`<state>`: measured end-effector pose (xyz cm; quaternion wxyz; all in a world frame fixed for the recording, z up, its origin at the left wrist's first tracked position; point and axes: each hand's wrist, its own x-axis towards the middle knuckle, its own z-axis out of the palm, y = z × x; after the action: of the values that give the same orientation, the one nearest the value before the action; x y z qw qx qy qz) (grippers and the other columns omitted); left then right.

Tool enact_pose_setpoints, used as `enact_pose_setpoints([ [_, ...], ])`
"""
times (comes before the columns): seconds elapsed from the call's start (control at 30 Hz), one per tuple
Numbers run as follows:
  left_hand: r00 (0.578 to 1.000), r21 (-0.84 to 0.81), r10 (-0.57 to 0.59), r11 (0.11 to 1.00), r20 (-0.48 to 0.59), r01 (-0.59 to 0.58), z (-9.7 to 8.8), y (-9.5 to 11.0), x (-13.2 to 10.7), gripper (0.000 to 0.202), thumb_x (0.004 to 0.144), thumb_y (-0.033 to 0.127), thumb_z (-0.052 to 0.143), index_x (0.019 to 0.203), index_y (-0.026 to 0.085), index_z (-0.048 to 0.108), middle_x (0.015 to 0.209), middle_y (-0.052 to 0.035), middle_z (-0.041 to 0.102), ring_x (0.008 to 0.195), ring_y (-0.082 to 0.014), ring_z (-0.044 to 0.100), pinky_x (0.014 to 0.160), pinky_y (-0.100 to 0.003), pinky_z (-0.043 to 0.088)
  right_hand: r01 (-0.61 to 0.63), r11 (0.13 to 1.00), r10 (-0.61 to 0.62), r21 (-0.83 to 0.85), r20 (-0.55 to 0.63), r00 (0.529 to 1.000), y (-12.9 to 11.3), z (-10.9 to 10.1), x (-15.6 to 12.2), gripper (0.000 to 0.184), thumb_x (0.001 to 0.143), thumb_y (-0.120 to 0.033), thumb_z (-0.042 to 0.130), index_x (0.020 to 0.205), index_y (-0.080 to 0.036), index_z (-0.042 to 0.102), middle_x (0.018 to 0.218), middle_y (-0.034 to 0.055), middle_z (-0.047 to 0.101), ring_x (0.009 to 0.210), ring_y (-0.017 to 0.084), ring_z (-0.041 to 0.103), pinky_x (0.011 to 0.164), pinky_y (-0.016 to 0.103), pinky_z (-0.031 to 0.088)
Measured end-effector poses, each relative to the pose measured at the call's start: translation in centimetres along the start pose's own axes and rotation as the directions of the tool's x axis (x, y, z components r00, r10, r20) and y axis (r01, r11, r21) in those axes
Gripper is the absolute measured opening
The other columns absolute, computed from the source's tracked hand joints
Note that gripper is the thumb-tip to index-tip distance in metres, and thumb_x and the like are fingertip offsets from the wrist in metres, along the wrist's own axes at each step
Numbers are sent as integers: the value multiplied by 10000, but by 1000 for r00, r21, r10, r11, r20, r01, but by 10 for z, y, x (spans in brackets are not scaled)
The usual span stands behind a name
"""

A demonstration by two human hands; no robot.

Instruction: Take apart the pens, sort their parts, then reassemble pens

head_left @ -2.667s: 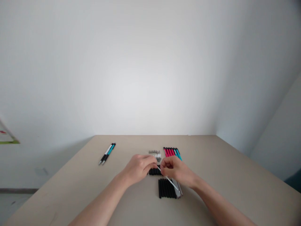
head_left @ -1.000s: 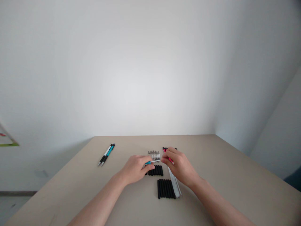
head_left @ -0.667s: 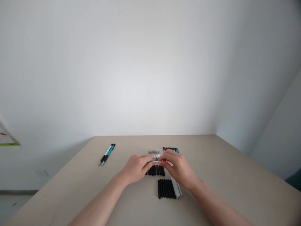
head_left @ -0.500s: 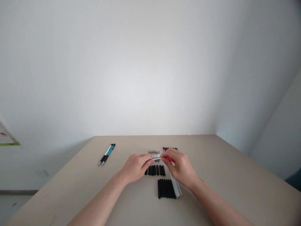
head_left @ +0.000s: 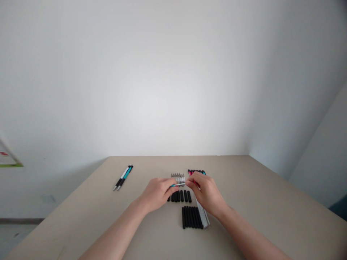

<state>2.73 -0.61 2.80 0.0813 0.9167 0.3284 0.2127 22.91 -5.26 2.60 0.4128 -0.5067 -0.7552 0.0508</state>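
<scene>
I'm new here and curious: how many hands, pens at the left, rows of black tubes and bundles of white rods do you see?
Hands (left hand, right hand): 2
Pens (white pen, teal pen): 2
Rows of black tubes (near row, far row): 2
Bundles of white rods: 1
Total: 7

white wall (head_left: 173, 90) at the back | light brown desk (head_left: 94, 220) | white sign (head_left: 7, 157) with green edge, far left | grey floor (head_left: 13, 242), low left | dark blue thing (head_left: 338, 207), far right
</scene>
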Motion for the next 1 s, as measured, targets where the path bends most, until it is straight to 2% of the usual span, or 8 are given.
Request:
enact_pose_setpoints([
  [0.23,999,61,31,998,-25,-29,-2,2,0,229,942,336,412,904,234,612,783,16,676,675,-133,609,601,-202,369,6,1000,-6,-7,8,1000,-5,-1,-1,223,895,-245,470,703,-181,564,655,5,559,601,133,492,566,231,330],
  [0.4,994,183,-45,981,-98,63,-6,2,1,296,959,332,350,868,236,615,800,10,682,705,-150,621,585,-225,356,-117,993,116,-7,-94,989,-4,-5,0,245,887,-299,458,699,-175,556,609,-1,550,551,127,468,539,232,328],
  [0.5,992,222,-71,971,-105,93,-6,-1,0,279,956,312,360,860,242,613,792,16,678,702,-156,621,575,-238,341,-229,972,235,54,-185,954,0,-8,0,276,882,-362,464,716,-171,573,600,0,557,541,129,469,537,235,343],
  [0.6,995,234,-60,969,-85,79,-4,-6,0,249,946,294,395,853,241,619,797,17,678,704,-160,616,587,-251,332,-330,921,378,207,-268,886,5,-10,1,323,867,-439,484,744,-163,598,627,15,588,579,141,507,546,235,372],
  [0.7,998,232,1,973,-62,13,-2,-10,0,226,931,259,443,813,222,632,775,5,674,731,-163,598,661,-275,338,-379,815,526,438,-285,801,9,-11,6,362,821,-497,533,781,-149,627,693,42,639,572,142,522,511,234,380],
  [0.83,993,242,86,968,-86,-63,-3,-10,1,212,913,223,483,760,207,629,723,-1,653,738,-168,551,701,-308,314,-349,584,668,733,-189,720,12,-10,11,378,723,-511,642,795,-140,644,834,85,679,526,123,507,426,225,367],
  [0.9,986,226,124,969,-108,-97,-3,-8,2,207,916,219,477,770,202,622,713,-4,643,722,-164,533,692,-307,313,-323,483,689,814,-127,713,12,-9,12,354,682,-483,693,742,-138,640,854,100,680,587,142,546,436,223,393],
  [1.0,970,157,184,975,-156,-160,-3,-4,2,208,930,221,447,805,188,609,725,-16,634,709,-155,527,688,-295,339,-332,360,677,872,1,736,10,-8,12,334,667,-454,722,712,-134,640,707,69,658,563,135,545,446,220,400],
])
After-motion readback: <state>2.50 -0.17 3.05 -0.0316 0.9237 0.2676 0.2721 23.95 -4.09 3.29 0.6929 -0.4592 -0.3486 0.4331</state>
